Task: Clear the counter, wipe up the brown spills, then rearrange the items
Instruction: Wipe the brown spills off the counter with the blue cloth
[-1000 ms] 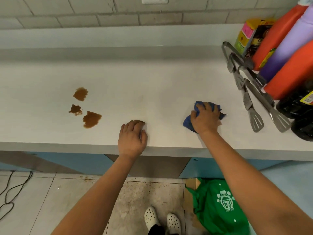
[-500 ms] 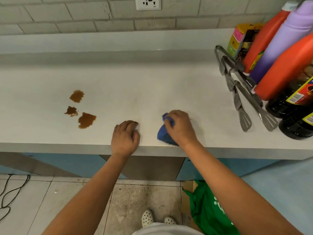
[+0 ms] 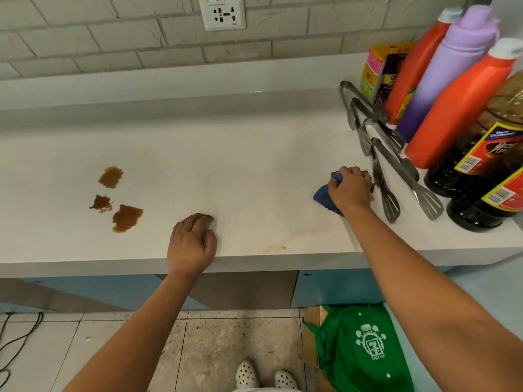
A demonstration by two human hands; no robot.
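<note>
Right hand grips a bunched blue cloth pressed on the counter, right of centre, just beside the metal tongs. Left hand rests palm down at the near edge, fingers loosely curled, holding nothing. Three brown spills sit at left, well apart from the cloth. Faint brown smear at the near edge between the hands. Far right: red, purple and dark bottles stand clustered by the wall. Green bag on the floor below.
</note>
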